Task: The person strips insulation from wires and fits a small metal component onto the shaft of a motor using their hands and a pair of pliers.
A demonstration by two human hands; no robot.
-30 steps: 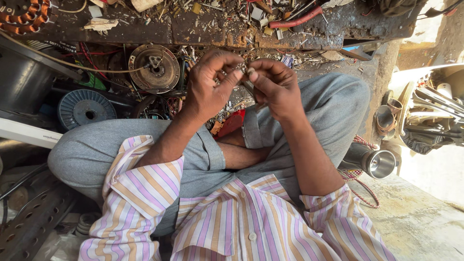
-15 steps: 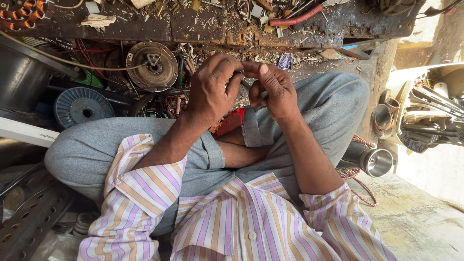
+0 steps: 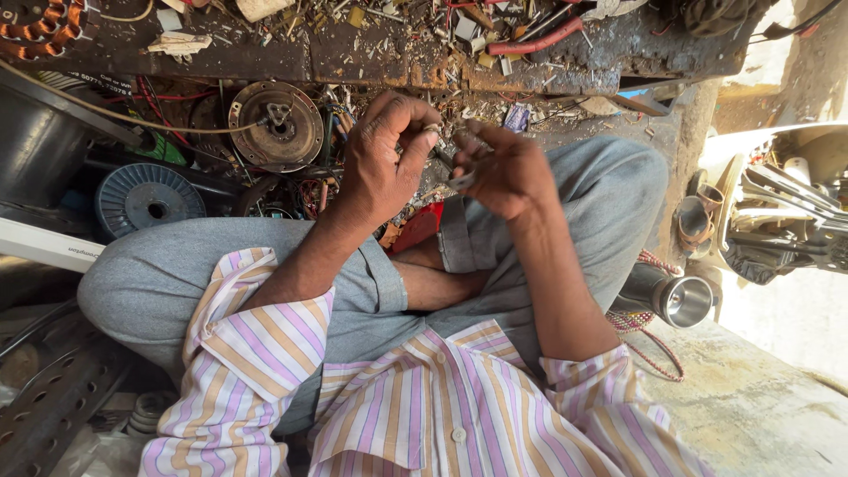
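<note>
I sit cross-legged in grey trousers and a striped shirt, with both hands raised over my knees. My left hand (image 3: 380,163) has its fingers curled, and thumb and forefinger pinch a tiny metal bit (image 3: 432,130). My right hand (image 3: 502,172) is a short gap to the right, fingers bent, gripping a small grey metal piece (image 3: 461,181) that sticks out below the thumb. The fingertips of the two hands nearly meet. What the pieces are is too small to tell.
A round rusty motor plate (image 3: 276,124) and a blue ribbed spool (image 3: 146,199) lie left of my hands. A dirty workbench (image 3: 353,53) strewn with scraps and a red-handled tool (image 3: 534,40) runs across the top. A steel cup (image 3: 685,300) stands at the right.
My hands were pressed together over the small piece; they have drawn slightly apart, the left curling tighter and the right shifting a little to the right.
</note>
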